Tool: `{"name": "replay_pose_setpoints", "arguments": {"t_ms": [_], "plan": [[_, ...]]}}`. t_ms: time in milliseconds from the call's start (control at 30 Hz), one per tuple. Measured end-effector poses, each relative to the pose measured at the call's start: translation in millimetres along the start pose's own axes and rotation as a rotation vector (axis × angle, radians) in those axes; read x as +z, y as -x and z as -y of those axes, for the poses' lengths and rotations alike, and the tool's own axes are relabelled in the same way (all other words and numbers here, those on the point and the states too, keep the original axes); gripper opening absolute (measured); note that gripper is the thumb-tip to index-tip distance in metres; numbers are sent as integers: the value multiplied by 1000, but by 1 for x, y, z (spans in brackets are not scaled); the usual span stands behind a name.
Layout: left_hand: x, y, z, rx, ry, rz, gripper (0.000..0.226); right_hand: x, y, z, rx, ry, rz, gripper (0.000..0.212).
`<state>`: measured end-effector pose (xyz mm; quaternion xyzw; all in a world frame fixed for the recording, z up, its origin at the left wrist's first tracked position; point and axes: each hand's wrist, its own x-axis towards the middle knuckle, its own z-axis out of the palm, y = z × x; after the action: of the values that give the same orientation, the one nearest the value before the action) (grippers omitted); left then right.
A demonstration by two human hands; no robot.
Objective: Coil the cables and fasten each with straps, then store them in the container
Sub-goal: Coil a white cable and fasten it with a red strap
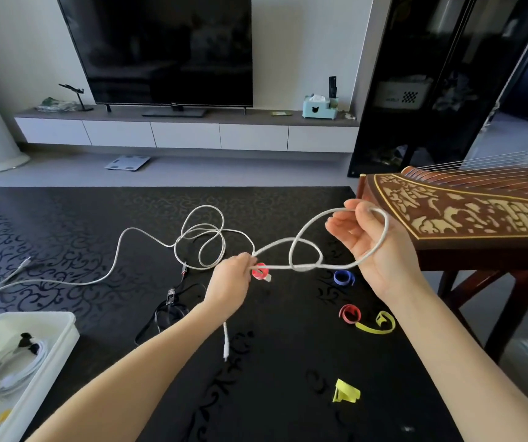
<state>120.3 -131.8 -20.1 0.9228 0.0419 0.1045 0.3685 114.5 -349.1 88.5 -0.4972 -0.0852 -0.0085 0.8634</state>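
Observation:
A long white cable (pixel 148 237) sprawls in loose loops across the black patterned table (pixel 65 224). My left hand (pixel 229 282) pinches the cable above the table, and its white plug end (pixel 225 344) hangs below that hand. My right hand (pixel 371 244) is raised to the right with a loop of the same cable draped round its fingers. A red strap (pixel 260 271) lies right beside my left hand's fingertips. A white container (pixel 61 333) at the lower left holds coiled white cables. A black cable (pixel 168 309) lies under my left forearm.
Loose straps lie on the table: blue (pixel 344 278), red (pixel 349 313), yellow (pixel 380 323) and a folded yellow one (pixel 345 392). A carved wooden zither (pixel 467 212) on a stand is close at the right. A TV (pixel 167 49) and low cabinet stand beyond the table.

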Motion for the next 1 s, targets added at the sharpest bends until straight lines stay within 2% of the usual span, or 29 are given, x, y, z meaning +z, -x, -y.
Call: {"name": "replay_pose_setpoints", "arguments": {"t_ms": [33, 133, 200, 300, 367, 500, 600, 667, 800, 900, 1000], "plan": [[-2, 3, 2, 40, -39, -1, 20, -1, 0, -2, -4, 24, 4, 22], [-15, 0, -1, 6, -4, -130, 21, -1, 1, -5, -19, 97, 6, 24], [-23, -7, -9, 6, -87, -31, 22, 0, 1, -4, -47, 152, 8, 24], [-35, -14, -26, 14, -341, 120, 25, 2, 1, 3, -97, 231, 32, 21], [-43, -16, -37, 0, -365, 177, 25, 2, 1, 7, -121, 271, 30, 19], [-50, -14, -49, 122, -523, 163, 33, 6, 5, 7, -155, 329, 37, 21], [-55, -12, -45, 109, -402, 172, 27, 6, 11, 3, -144, 388, 48, 17], [-59, -12, -45, 86, -296, 124, 16, 2, 14, -7, -65, 413, 38, 15], [-67, -13, -50, -8, -150, 35, 25, -16, 15, -50, 271, 418, 22, 52], [-70, -17, -47, -64, -87, -13, 29, -38, 20, -79, 414, 365, 182, 42], [-72, -20, -47, -103, -118, -30, 31, -47, 23, -102, 493, 307, 160, 34]]}}
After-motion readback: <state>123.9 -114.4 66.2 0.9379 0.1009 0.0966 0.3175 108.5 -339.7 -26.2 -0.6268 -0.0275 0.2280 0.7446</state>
